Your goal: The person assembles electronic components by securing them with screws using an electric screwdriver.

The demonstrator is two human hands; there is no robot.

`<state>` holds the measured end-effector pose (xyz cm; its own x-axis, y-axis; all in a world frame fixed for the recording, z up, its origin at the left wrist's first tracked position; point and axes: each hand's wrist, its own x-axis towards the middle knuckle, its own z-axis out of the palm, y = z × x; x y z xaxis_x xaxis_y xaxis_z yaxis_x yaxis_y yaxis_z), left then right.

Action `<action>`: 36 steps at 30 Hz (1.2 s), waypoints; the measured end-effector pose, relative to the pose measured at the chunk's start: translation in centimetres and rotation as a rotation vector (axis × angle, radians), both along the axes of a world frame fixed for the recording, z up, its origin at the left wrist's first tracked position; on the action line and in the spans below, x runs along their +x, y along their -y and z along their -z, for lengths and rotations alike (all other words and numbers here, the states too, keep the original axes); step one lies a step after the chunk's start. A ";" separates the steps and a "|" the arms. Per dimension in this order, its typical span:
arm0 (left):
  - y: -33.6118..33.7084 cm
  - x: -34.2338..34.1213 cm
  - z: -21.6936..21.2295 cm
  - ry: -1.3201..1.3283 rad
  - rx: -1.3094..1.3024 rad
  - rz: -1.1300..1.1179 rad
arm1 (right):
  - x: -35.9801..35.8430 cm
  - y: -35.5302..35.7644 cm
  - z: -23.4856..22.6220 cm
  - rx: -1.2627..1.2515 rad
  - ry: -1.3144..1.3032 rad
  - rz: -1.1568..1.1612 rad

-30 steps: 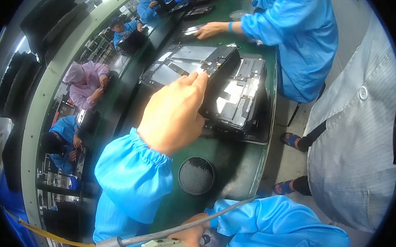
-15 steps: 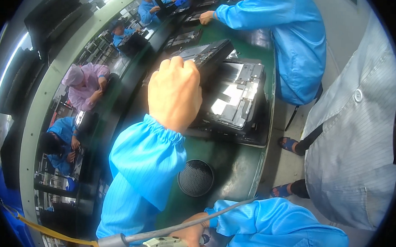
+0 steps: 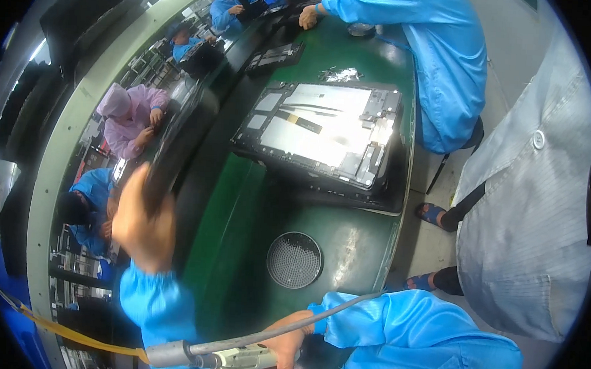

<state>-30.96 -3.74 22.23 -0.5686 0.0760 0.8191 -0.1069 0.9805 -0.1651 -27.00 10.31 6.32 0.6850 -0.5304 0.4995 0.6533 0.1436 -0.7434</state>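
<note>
My left hand [image 3: 141, 226] is blurred, raised at the left of the green belt [image 3: 239, 235], and grips a thin black cover [image 3: 177, 145] seen nearly edge-on. An opened flat-screen device [image 3: 325, 129] lies on the belt ahead, its silver back plate, ribbon cables and circuit boards exposed. Low in the view, my right hand [image 3: 288, 348] holds a grey electric screwdriver [image 3: 233, 359] with a cable trailing off to the right. A round black dish of small screws [image 3: 294, 259] sits on the belt between my hands.
A co-worker in a blue coat [image 3: 416, 57] works at the belt beyond the device. A person in a light striped coat [image 3: 528, 217] stands at the right. More dark panels [image 3: 275, 55] lie farther up the belt. Other workers sit at the left.
My left hand lifted the black cover off the device and swung it down and to the left, baring the silver back plate. The right hand kept hold of the screwdriver.
</note>
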 end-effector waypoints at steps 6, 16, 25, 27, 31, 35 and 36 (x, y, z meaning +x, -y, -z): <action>1.6 12.2 6.7 0.160 0.053 -0.112 | -1.2 -0.2 -0.1 0.134 0.049 0.207; -6.8 24.1 16.5 0.466 0.301 -0.176 | -10.0 -1.8 -1.2 0.102 -0.076 1.345; -14.2 25.6 22.0 0.543 0.670 -0.040 | -10.2 2.7 1.6 0.118 -0.354 1.687; -14.7 24.8 21.9 0.473 0.783 -0.052 | -10.2 2.9 1.7 0.112 -0.398 1.698; -15.7 23.6 21.7 0.396 0.839 -0.089 | -10.2 2.9 2.1 0.116 -0.449 1.720; -15.7 23.1 21.6 0.407 0.828 -0.082 | -10.2 2.9 2.1 0.135 -0.454 1.698; -15.7 23.0 21.5 0.401 0.837 -0.081 | -10.2 2.9 2.1 0.138 -0.456 1.698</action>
